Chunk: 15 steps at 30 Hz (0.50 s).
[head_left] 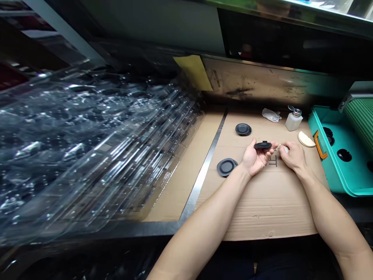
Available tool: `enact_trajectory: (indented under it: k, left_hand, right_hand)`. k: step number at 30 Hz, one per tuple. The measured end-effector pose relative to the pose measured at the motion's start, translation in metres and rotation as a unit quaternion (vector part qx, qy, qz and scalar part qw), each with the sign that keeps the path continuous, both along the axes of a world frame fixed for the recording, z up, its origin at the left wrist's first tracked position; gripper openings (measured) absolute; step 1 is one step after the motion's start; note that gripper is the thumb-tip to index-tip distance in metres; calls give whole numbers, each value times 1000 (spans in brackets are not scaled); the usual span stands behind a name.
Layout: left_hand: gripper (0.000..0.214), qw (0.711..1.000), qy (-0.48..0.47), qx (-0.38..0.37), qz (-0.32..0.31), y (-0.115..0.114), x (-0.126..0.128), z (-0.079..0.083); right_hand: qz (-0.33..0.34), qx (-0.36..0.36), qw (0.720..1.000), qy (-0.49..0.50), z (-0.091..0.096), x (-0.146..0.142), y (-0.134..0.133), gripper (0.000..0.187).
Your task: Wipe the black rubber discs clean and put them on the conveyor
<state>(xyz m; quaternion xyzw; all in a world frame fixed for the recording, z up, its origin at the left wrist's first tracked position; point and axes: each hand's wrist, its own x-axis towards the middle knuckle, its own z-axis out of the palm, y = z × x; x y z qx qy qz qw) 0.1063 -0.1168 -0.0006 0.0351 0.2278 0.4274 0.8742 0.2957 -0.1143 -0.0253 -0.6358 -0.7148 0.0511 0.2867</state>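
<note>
Left hand (pixel 256 158) cradles black rubber disc (pixel 263 145), fingers loosely curled; right hand (pixel 295 156) pinches small white item (pixel 283 147), narrow grip, just beside disc's right edge, above cardboard sheet (pixel 271 210).

The cardboard sheet (pixel 262 206) carries two black rubber discs (pixel 243 129), one pump dispenser bottle (pixel 293 121), one crumpled white cloth (pixel 271 114) and one cream sponge (pixel 305 139). Over it, the left hand (pixel 255 157) holds a third disc (pixel 262 145), beside the right hand (pixel 294 157). Beside the sheet stands one teal bin (pixel 326 163) with three round holes (pixel 344 154).
</note>
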Motion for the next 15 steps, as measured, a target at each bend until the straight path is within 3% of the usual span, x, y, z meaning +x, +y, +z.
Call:
enact_trajectory:
  k: [12, 15]
  left_hand:
    - [69, 1000, 12, 18, -6, 0, -1, 0]
    - [72, 999, 20, 46, -14, -1, -2, -3]
  right_hand:
    - [16, -16, 1000, 1, 2, -1, -2, 22]
    - [30, -17, 999, -2, 5, -2, -2, 33]
